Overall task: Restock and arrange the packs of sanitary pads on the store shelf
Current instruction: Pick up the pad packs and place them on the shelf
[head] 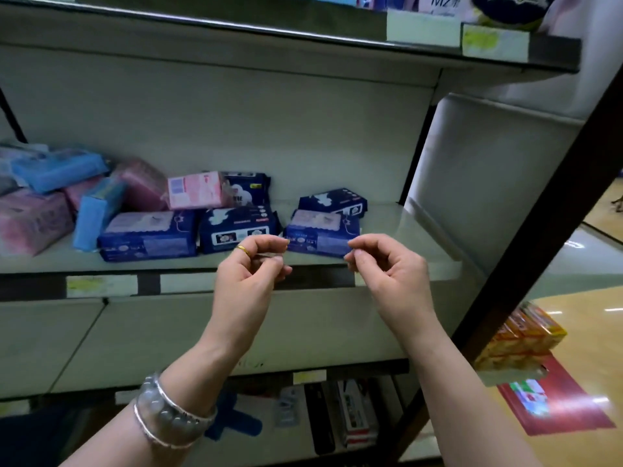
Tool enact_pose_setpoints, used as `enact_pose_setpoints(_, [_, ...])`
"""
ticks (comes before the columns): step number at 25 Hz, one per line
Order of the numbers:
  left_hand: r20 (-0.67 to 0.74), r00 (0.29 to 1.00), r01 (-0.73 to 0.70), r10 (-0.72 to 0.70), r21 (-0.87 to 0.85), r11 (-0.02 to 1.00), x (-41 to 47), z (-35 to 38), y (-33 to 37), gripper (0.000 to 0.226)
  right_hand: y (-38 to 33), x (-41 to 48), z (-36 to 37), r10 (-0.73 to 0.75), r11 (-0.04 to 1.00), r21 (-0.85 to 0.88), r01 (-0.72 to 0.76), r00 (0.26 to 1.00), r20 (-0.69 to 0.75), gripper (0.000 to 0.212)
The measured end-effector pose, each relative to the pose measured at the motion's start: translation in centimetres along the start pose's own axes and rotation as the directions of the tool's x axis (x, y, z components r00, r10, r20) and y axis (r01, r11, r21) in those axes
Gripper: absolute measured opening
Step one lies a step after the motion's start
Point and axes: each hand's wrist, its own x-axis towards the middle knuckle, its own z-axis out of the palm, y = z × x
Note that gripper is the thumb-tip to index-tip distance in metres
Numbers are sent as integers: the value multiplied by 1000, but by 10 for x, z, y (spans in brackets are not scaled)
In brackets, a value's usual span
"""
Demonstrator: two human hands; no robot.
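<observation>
Two bare hands are raised side by side in front of the middle shelf (414,227), apart from each other and touching no pack. The left hand (249,274) has its fingers curled in towards the thumb, with a gold ring (243,250) on one finger, and I can see nothing held in it. The right hand (387,274) is curled the same way, fingertips close to the thumb, and also looks empty. Silver bracelets (172,412) sit on the left wrist.

Just beyond the gap between the hands lies a dark blue pack of pads (322,237), flat on the shelf near its front edge. A second dark blue pack (333,201) lies behind it, further from the hands. Straight past the left hand's fingertips is a third dark blue pack (237,227), and further out to the left of that hand a fourth dark blue pack (148,235) lies beside it. A pink pack (197,190) rests on top behind these two, leaning against another dark blue pack at the back (249,187).

Far to the left of the left hand is a loose heap: a light blue pack standing on end (92,214), another light blue pack on top (59,168) and pink packs (32,217) tumbled around them.

Below the left hand, a price label (101,285) is fixed to the shelf's front strip. Down to the right of the right forearm sit orange packets (519,342).
</observation>
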Motion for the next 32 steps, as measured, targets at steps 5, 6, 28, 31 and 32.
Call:
enact_pose_setpoints(5, [-20,994,110,-109,49,993,67,-16,-21,24,45,71,34,159,934,-336,-122,984,82,19])
enact_pose_setpoints(6, [-16,991,131,-130,64,989,79,-18,-26,24,57,84,42,186,900,-420,-120,975,119,29])
enact_pose_setpoints(28, [211,944,210,-254,208,955,135,-18,-61,57,48,141,30,387,894,-324,-310,899,206,34])
enact_pose_setpoints(31, [260,956,117,-135,84,990,122,-15,-43,80,12,127,17,385,916,-37,-398,852,356,45])
enact_pose_setpoints(32, [279,956,86,-90,28,996,117,-14,-35,86,4,121,12,385,898,43,-437,832,400,42])
